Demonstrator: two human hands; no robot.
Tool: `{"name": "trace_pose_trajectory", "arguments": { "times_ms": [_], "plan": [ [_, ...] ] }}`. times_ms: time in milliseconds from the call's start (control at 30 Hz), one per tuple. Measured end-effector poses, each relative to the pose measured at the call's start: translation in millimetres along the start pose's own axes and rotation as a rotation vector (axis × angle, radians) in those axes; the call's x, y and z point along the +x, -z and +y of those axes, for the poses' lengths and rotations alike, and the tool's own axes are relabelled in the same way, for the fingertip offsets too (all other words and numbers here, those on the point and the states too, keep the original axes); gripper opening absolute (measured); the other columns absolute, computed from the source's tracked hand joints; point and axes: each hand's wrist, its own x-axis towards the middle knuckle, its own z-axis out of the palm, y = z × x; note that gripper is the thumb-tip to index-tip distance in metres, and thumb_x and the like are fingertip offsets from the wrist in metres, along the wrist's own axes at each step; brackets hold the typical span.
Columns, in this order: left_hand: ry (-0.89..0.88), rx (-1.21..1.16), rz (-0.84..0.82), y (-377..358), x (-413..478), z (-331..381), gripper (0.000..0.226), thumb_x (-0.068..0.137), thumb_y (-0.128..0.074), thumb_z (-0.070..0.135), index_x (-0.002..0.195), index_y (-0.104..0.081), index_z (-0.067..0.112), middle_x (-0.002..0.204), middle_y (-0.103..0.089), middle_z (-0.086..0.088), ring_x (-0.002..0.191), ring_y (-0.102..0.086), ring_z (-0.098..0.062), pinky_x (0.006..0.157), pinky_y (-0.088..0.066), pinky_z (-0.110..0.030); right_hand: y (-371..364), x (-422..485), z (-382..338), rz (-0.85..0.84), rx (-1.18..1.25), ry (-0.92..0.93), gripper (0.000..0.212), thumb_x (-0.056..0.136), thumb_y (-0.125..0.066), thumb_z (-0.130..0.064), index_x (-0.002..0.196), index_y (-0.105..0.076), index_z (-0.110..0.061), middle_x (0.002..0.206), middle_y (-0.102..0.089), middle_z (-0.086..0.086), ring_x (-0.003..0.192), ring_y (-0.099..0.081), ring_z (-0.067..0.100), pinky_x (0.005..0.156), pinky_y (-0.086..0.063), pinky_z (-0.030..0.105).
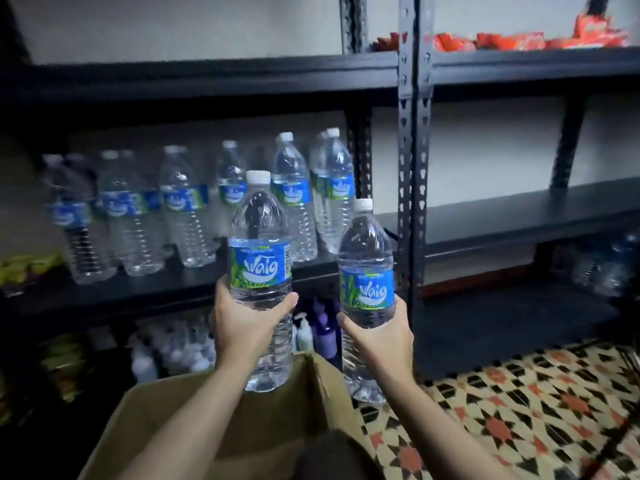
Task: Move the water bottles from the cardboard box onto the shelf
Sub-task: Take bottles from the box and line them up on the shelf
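Left hand (242,323) gripped one upright water bottle (260,271) mid-frame, right hand (381,336) gripped another (366,289) beside it, both above the cardboard box (207,410), shelf row (194,209) behind

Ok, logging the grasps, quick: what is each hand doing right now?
Left hand: holding a water bottle, upright.
Right hand: holding a second water bottle, upright.

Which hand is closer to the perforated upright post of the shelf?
Right. The right hand, holding a bottle, is just left of the post; the left hand holds another bottle farther left.
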Motion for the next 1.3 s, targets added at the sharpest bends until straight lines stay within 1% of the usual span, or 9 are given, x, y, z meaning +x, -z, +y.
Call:
{"name": "trace_pose_trajectory", "arguments": {
  "times_ms": [167,300,333,400,467,633,1033,1167,1300],
  "plan": [
    [-0.047,-0.012,0.154,63.4,22.2,17.4,0.084,0.053,-0.095,0.037,0.123,-0.052,0.019,0.109,-0.064,0.005,0.110,-0.060,-0.022,0.095,-0.048,-0.038,-56.5,-24.0,-61.5,-0.115,0.067,0.103,0.074,0.058,-0.089,-0.041,0.118,-0.050,-0.026,0.092,-0.063,-0.019,0.092,-0.063,0.005,0.080,-0.049,0.026],
    [-0.038,-0.048,0.267,89.2,42.3,16.7,0.085,0.050,-0.095,0.040,0.120,-0.050,0.022,0.114,-0.066,0.000,0.114,-0.059,-0.026,0.096,-0.049,-0.042,-100.3,-34.4,-94.0,-0.185,0.079,0.152,0.068,0.058,-0.089,-0.041,0.112,-0.048,-0.029,0.087,-0.061,-0.023,0.078,-0.056,-0.019,0.067,-0.040,0.005],
    [-0.033,-0.050,0.295,93.1,48.1,16.3,0.085,0.050,-0.096,0.038,0.120,-0.051,0.021,0.113,-0.067,-0.001,0.110,-0.061,-0.025,0.094,-0.048,-0.039,-112.2,-35.1,-99.2,-0.199,0.077,0.157,0.069,0.057,-0.089,-0.043,0.111,-0.049,-0.029,0.088,-0.063,-0.021,0.080,-0.057,-0.016,0.068,-0.041,0.006],
    [-0.034,-0.067,0.336,98.3,61.9,15.1,0.084,0.050,-0.097,0.034,0.120,-0.053,0.017,0.110,-0.067,0.000,0.103,-0.062,-0.022,0.090,-0.047,-0.032,-135.1,-35.4,-111.5,-0.212,0.086,0.159,0.074,0.052,-0.088,-0.050,0.113,-0.051,-0.030,0.096,-0.068,-0.015,0.092,-0.063,0.001,0.077,-0.048,0.022],
    [-0.041,-0.085,0.376,101.4,81.0,12.3,0.086,0.049,-0.097,0.033,0.122,-0.054,0.017,0.111,-0.068,-0.001,0.103,-0.065,-0.022,0.091,-0.049,-0.034,-160.1,-29.3,-121.4,-0.204,0.104,0.173,0.080,0.051,-0.089,-0.051,0.118,-0.052,-0.028,0.102,-0.068,-0.011,0.096,-0.064,0.009,0.083,-0.049,0.028],
    [-0.031,-0.098,0.441,93.1,125.4,6.7,0.090,0.049,-0.097,0.033,0.126,-0.051,0.017,0.118,-0.067,-0.004,0.109,-0.063,-0.025,0.094,-0.048,-0.035,-213.8,-1.9,-140.7,-0.186,0.100,0.206,0.086,0.051,-0.085,-0.062,0.122,-0.049,-0.028,0.108,-0.062,-0.011,0.103,-0.059,0.011,0.088,-0.047,0.031],
    [-0.079,-0.060,0.386,63.9,227.0,-34.1,0.091,0.052,-0.096,0.033,0.129,-0.050,0.016,0.121,-0.063,-0.002,0.111,-0.058,-0.023,0.092,-0.043,-0.029,-304.3,118.5,-127.8,-0.130,0.002,0.294,0.081,0.058,-0.085,-0.051,0.124,-0.045,-0.027,0.111,-0.059,-0.010,0.105,-0.057,0.014,0.086,-0.044,0.032],
    [-0.069,-0.018,0.380,55.8,239.4,-46.2,0.097,0.051,-0.095,0.040,0.132,-0.048,0.015,0.126,-0.061,-0.004,0.118,-0.056,-0.028,0.101,-0.046,-0.041,-324.7,141.1,-117.1,-0.126,0.024,0.238,0.085,0.062,-0.086,-0.050,0.130,-0.043,-0.021,0.109,-0.052,-0.009,0.110,-0.054,0.017,0.087,-0.039,0.032],
    [-0.071,-0.025,0.380,53.4,241.1,-55.9,0.094,0.053,-0.095,0.039,0.132,-0.049,0.018,0.124,-0.061,0.000,0.118,-0.055,-0.025,0.101,-0.046,-0.039,-335.2,145.4,-93.1,-0.093,0.029,0.214,0.089,0.058,-0.084,-0.055,0.129,-0.044,-0.020,0.117,-0.059,-0.003,0.112,-0.058,0.021,0.093,-0.047,0.038]
  ]
}}
